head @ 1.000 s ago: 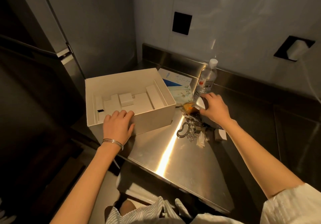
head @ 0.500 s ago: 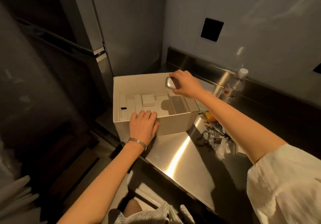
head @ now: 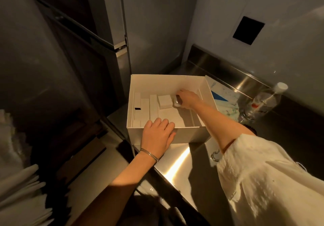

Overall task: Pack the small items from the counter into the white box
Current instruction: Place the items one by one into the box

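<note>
The right hand (head: 188, 98) reaches into the white box (head: 168, 136) at centre frame, its fingers closed around a small silvery item (head: 177, 101) held low over the box floor. The item sits at the hand's left side in the picture, just right of a small white block (head: 164, 101) inside the box, and its long axis cannot be made out. The left hand (head: 157, 135) lies flat with fingers spread over the box's near wall, steadying it. On the desk (head: 175, 162) at lower right, a chain (head: 214, 156) shows beside the sleeve. The right hand is clearly the nearer one for releasing the item.
</note>
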A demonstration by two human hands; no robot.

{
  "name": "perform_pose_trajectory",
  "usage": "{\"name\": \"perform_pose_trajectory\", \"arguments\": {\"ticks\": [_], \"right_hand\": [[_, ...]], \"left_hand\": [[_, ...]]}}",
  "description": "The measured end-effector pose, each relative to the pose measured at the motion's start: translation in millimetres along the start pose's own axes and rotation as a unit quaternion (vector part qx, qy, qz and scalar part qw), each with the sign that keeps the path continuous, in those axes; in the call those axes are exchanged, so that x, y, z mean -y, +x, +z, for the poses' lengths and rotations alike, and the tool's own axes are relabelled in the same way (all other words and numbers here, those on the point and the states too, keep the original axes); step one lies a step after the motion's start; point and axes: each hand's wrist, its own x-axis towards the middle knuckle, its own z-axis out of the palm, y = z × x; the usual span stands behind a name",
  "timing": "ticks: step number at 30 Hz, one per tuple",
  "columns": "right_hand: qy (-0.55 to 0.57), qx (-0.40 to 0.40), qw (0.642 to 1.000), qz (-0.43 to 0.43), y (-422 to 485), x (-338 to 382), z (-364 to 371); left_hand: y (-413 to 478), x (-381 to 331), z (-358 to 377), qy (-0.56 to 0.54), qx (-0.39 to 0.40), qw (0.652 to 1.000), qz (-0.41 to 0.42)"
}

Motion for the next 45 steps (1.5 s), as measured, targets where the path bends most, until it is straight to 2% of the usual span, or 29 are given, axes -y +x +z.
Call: {"name": "perform_pose_trajectory", "arguments": {"ticks": [2,5,12,15,21,24,28,32,38,40,43,45], "right_hand": [[-0.026,0.018,0.999,-0.011,2.3,-2.6,1.7],[-0.031,-0.001,0.999,-0.023,6.2,-6.5,5.2],[0.058,-0.03,0.998,-0.017,0.4,-8.4,15.1],[0.07,-0.026,0.997,-0.038,0.2,-3.2,15.8],[0.078,-0.017,0.997,-0.021,-0.4,-3.5,18.4],[0.065,-0.043,0.996,-0.03,-1.7,-4.4,9.7],[0.105,-0.086,0.987,-0.084,-1.4,10.9,-19.9],[0.115,-0.072,0.976,-0.168,10.1,54.2,-29.1],[0.056,-0.108,0.976,-0.183,26.4,98.8,2.6],[0.055,-0.088,0.977,-0.185,29.5,99.8,10.8],[0.148,-0.029,0.975,-0.163,32.0,96.0,17.3],[0.187,-0.023,0.969,-0.161,33.9,91.8,17.1]], "left_hand": [[-0.5,0.0,1.2,-0.001,-0.001,1.0,0.003],[0.1,-0.6,2.1,-0.006,-0.008,1.0,0.004],[1.9,-0.8,1.7,-0.006,-0.015,1.0,0.007],[1.8,-0.1,1.1,-0.002,-0.003,1.0,0.005],[3.5,0.2,-4.2,0.006,0.037,0.999,0.01],[5.2,6.2,-9.8,0.004,0.061,0.997,0.035],[-3.7,35.3,-23.1,-0.015,0.085,0.996,0.008],[-11.6,41.4,-29.7,0.02,0.095,0.995,-0.013],[-9.8,39.3,-32.1,0.039,0.093,0.995,-0.021],[-10.4,39.8,-33.4,0.042,0.093,0.995,-0.021],[-10.7,39.6,-33.2,0.029,0.093,0.995,-0.028],[-10.7,40.0,-32.6,0.026,0.09,0.995,-0.033]]}}
